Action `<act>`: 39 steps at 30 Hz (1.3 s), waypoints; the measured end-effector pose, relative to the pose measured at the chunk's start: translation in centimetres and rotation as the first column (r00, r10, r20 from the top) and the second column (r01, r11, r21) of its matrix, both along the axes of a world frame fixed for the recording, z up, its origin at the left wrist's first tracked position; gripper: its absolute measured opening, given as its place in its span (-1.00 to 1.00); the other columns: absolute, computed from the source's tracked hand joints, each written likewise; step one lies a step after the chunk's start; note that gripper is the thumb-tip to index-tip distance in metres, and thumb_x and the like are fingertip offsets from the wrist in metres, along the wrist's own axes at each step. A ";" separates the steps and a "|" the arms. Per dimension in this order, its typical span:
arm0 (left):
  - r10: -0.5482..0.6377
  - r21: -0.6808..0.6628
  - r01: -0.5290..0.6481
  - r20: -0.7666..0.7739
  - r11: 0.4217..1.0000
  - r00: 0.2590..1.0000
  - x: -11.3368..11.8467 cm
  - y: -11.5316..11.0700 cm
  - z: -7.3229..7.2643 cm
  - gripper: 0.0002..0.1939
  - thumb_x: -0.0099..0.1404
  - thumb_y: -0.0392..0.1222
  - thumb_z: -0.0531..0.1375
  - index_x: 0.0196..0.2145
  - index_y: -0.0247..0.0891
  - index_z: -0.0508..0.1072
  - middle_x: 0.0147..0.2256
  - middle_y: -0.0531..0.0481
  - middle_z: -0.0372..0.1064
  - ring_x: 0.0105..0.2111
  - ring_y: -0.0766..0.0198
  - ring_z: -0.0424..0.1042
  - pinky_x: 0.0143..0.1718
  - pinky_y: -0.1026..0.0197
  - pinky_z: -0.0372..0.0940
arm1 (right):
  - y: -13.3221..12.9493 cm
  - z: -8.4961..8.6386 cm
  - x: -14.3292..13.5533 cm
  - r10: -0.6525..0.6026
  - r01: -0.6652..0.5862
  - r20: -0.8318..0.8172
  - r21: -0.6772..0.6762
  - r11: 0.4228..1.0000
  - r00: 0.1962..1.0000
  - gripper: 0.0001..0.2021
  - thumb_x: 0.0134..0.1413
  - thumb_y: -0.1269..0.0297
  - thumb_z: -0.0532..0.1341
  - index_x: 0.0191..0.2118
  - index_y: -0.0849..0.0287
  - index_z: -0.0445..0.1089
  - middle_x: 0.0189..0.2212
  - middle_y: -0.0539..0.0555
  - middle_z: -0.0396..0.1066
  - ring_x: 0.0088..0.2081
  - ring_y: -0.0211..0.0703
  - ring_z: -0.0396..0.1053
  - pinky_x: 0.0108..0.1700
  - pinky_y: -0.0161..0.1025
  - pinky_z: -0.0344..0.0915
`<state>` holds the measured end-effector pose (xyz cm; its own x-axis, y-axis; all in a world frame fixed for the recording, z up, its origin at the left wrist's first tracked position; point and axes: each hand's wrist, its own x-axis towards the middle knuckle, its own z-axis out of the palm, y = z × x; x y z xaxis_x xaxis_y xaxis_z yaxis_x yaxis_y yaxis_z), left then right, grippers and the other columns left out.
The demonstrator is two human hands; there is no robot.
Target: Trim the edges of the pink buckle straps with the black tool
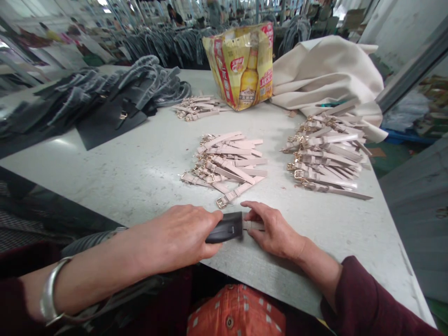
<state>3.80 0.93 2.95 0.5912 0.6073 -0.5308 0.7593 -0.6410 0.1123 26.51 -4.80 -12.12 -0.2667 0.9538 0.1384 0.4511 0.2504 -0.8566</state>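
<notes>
My left hand (185, 233) is wrapped round a black tool (227, 227) near the table's front edge. Its dark, blocky end points right, towards my right hand (271, 227), whose thumb and fingers pinch a short beige strap (255, 226). The strap's left end meets the tool's end; whether it goes inside is hidden. Just beyond both hands lies a heap of beige straps with gold buckles (231, 161). A second, denser heap of buckled straps (325, 158) is at the right, and a small heap (198, 108) lies further back.
A yellow bag with a bottle print (241, 67) stands at the table's back. Beige sheet material (329, 70) is bunched at the back right. Black bags with wrapped handles (112, 112) are piled at the left. The table's edge (402, 261) runs down the right side.
</notes>
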 end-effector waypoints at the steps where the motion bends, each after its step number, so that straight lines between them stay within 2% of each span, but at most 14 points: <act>1: -0.010 0.003 0.010 0.000 1.000 1.000 0.4 0.1 -0.1 -0.73 0.39 0.04 0.14 -0.18 -0.12 0.56 -0.35 -0.13 0.63 -0.33 -0.05 0.60 -0.35 0.09 0.21 | 0.0 0.0 0.0 0.000 0.000 0.001 0.004 1.000 1.000 -0.27 0.00 0.61 0.32 0.32 0.08 0.30 -0.12 0.07 0.58 -0.10 -0.05 0.53 0.08 -0.05 0.45; 4: -0.006 0.014 0.006 -0.009 1.000 1.000 1.2 0.2 -0.4 -0.73 0.38 0.02 0.14 -0.18 -0.14 0.56 -0.37 -0.13 0.62 -0.36 -0.05 0.60 -0.37 0.10 0.19 | 0.2 -0.1 0.1 -0.003 0.002 0.002 0.017 1.000 1.000 -0.27 0.01 0.59 0.32 0.34 0.12 0.28 -0.12 0.09 0.58 -0.09 -0.04 0.53 0.09 -0.05 0.45; 9: 0.080 0.003 -0.080 0.028 0.997 0.996 1.1 -0.2 -0.7 -0.74 0.38 0.01 0.13 -0.16 -0.14 0.54 -0.31 -0.13 0.65 -0.31 -0.04 0.62 -0.33 0.12 0.24 | 0.5 -0.2 0.2 -0.012 0.012 -0.003 -0.001 1.000 1.000 -0.28 -0.01 0.58 0.31 0.32 0.18 0.28 -0.13 0.11 0.58 -0.11 -0.05 0.53 0.08 -0.06 0.46; 12: 0.147 0.001 -0.148 0.083 0.989 0.986 0.4 0.0 -1.0 -0.74 0.37 0.03 0.13 -0.20 -0.13 0.52 -0.40 -0.06 0.60 -0.38 0.04 0.57 -0.36 0.15 0.21 | 0.6 0.0 0.2 -0.007 0.007 -0.026 -0.015 1.000 1.000 -0.27 -0.02 0.58 0.29 0.33 0.18 0.27 -0.15 0.09 0.59 -0.12 -0.07 0.55 0.09 -0.06 0.46; 16: 0.290 0.002 -0.296 0.200 0.955 0.936 -1.9 1.4 -1.0 -0.75 0.34 0.05 0.14 -0.27 -0.15 0.49 -0.45 0.03 0.52 -0.46 0.17 0.48 -0.38 0.19 0.20 | 0.4 0.4 0.2 0.007 -0.008 -0.010 -0.043 0.999 1.000 -0.28 -0.04 0.58 0.30 0.30 0.16 0.29 -0.19 0.05 0.58 -0.20 -0.11 0.53 -0.01 -0.12 0.46; 20: 0.340 -0.105 -0.325 0.198 0.940 0.919 -4.9 2.0 -0.5 -0.70 0.34 0.12 0.15 -0.31 -0.15 0.49 -0.48 0.09 0.49 -0.49 0.23 0.43 -0.42 0.22 0.19 | 0.3 0.6 0.2 0.003 -0.003 0.012 -0.044 0.999 1.000 -0.34 -0.06 0.59 0.30 0.23 0.14 0.38 -0.16 0.06 0.59 -0.21 -0.13 0.52 -0.03 -0.15 0.44; 23: 0.352 -0.161 -0.328 0.156 0.931 0.923 -6.0 1.6 -0.5 -0.69 0.35 0.12 0.16 -0.31 -0.15 0.51 -0.45 0.07 0.54 -0.45 0.21 0.48 -0.40 0.22 0.21 | 0.2 0.5 0.1 0.000 0.000 0.013 -0.026 1.000 1.000 -0.37 -0.06 0.59 0.31 0.19 0.15 0.41 -0.16 0.06 0.58 -0.21 -0.13 0.52 -0.03 -0.15 0.44; 29: 0.313 -0.203 -0.283 0.135 0.937 0.940 -4.9 1.5 -1.9 -0.75 0.31 0.06 0.18 -0.29 -0.13 0.54 -0.42 0.08 0.58 -0.41 0.19 0.54 -0.38 0.23 0.22 | 0.3 0.7 0.2 0.018 -0.017 0.026 -0.003 1.000 1.000 -0.51 -0.07 0.61 0.31 0.03 0.13 0.49 -0.18 0.06 0.56 -0.20 -0.11 0.51 -0.07 -0.18 0.44; 34: 0.344 -0.137 -0.322 0.201 0.937 0.917 -3.3 1.8 -2.0 -0.75 0.31 0.05 0.16 -0.31 -0.16 0.49 -0.41 0.04 0.57 -0.41 0.18 0.52 -0.38 0.22 0.20 | 0.2 0.9 0.3 0.009 -0.009 0.043 -0.013 1.000 0.999 -0.57 -0.09 0.61 0.31 -0.05 0.14 0.52 -0.22 0.06 0.54 -0.22 -0.11 0.50 -0.13 -0.20 0.43; 39: 0.363 -0.138 -0.341 0.187 0.930 0.913 -4.7 1.4 -1.6 -0.74 0.30 0.08 0.16 -0.33 -0.14 0.48 -0.45 0.06 0.55 -0.42 0.17 0.51 -0.39 0.22 0.19 | 0.2 0.8 0.3 0.000 0.000 0.042 0.006 1.000 0.999 -0.62 -0.09 0.61 0.30 -0.11 0.14 0.51 -0.24 0.05 0.53 -0.25 -0.12 0.48 -0.17 -0.22 0.41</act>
